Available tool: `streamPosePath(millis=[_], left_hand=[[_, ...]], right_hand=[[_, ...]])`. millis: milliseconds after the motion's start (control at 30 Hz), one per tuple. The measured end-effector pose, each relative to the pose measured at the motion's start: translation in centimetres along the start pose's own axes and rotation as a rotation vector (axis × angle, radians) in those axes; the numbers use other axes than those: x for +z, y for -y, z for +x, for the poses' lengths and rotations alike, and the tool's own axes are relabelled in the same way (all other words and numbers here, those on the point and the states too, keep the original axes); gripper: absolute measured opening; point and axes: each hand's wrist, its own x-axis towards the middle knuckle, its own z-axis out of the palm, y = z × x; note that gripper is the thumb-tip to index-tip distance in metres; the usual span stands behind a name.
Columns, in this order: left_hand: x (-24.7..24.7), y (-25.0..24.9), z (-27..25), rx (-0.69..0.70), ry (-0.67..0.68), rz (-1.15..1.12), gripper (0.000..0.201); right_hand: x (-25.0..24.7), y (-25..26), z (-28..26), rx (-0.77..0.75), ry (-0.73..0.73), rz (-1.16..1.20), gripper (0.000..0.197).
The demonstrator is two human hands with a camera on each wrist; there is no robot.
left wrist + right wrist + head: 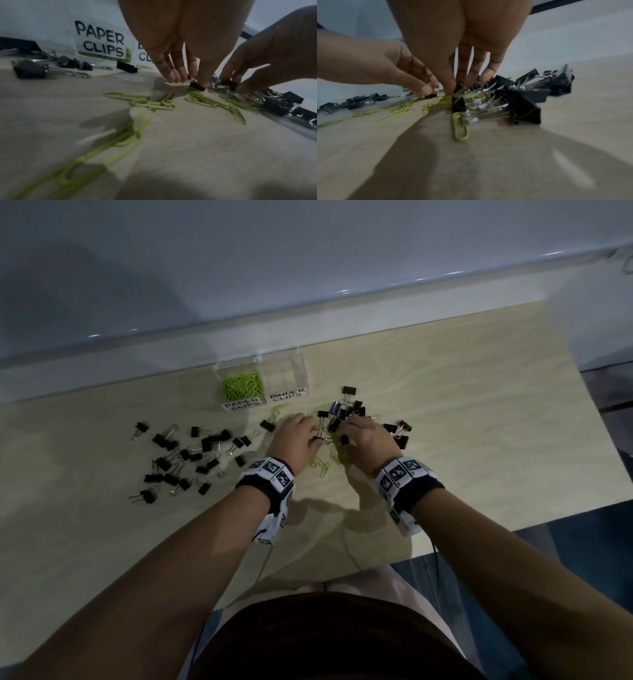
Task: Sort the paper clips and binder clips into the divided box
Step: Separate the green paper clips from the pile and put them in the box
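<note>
Clips lie scattered over a pale wood-grain worktop [479, 405], and both hands work in the thick of them. The divided box [262, 364] is clear plastic with 2 compartments, standing at the far edge against the wall. Its left compartment, labelled "PAPER CLIPS", holds a heap of lime-green paper clips [242, 386]; the right one, labelled "BINDER CLIPS", looks bare inside, though the clear walls make that hard to judge.

The binder clips are black with shiny silver wire handles. One loose spread of binder clips [185, 455] lies well to the left of the hands. A tighter pile of binder clips [346, 409] sits just in front of the box's right side, tangled over more green paper clips [152, 104] that trail across the worktop toward the person.

The left hand [296, 440] reaches down with its fingers [169, 75] drawn close together, thumb and fingertips pinching a small black binder clip [197, 86] at the near edge of the pile. The right hand [368, 440] is just beside it, fingers [471, 75] pointing down into the pile, thumb and forefinger narrowed on another black binder clip [458, 85]. A single green paper clip [459, 127] lies apart, near the right wrist. Both wrists wear bands [270, 474] printed with black-and-white markers.
</note>
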Motion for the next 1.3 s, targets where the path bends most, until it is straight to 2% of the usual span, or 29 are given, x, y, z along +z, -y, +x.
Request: streamPosePath(millis=[67, 233, 333, 500, 633, 733, 833, 1000, 1133, 1200, 1300], left_hand=[[0.0, -0.3, 0.1, -0.001, -0.005, -0.019, 0.019], [-0.3, 0.0, -0.1, 0.029, 0.023, -0.012, 0.024], [-0.9, 0.9, -0.6, 0.017, 0.023, -0.023, 0.025], [-2.7, 4.0, -2.1, -0.010, -0.108, 0.066, 0.027], [-2.8, 4.6, -1.8, -0.086, -0.168, 0.155, 0.030], [-2.4, 4.5, -1.7, -0.169, -0.167, 0.121, 0.024], [-2.4, 5.0, -2.2, -0.141, -0.160, 0.082, 0.019], [-3.0, 6.5, -2.9, -0.032, -0.107, 0.058, 0.018], [-3.3, 7.5, -3.3, -0.021, -0.114, 0.065, 0.017], [-3.3, 8.0, -3.5, -0.026, -0.123, 0.079, 0.017], [-3.5, 7.9, -3.5, -0.034, -0.131, 0.120, 0.016]], right_hand=[[-0.7, -0.3, -0.4, -0.002, -0.039, 0.029, 0.023], [-2.2, -3.7, -2.1, 0.221, -0.229, 0.023, 0.025], [-2.4, -5.1, -2.9, 0.325, -0.226, -0.094, 0.029], [-1.8, -3.2, -0.9, 0.221, -0.211, -0.128, 0.020], [-0.6, 0.7, 2.3, 0.038, -0.095, -0.164, 0.022], [0.4, 3.9, 4.8, -0.089, 0.098, -0.205, 0.030], [1.4, 6.3, 6.8, -0.164, 0.264, -0.323, 0.040], [2.4, 7.1, 6.9, -0.139, 0.364, -0.469, 0.056], [1.6, 6.6, 5.9, -0.048, 0.423, -0.510, 0.081], [1.0, 6.1, 4.8, -0.002, 0.411, -0.497, 0.073], [0.6, 5.7, 2.0, -0.015, 0.419, -0.466, 0.058]])
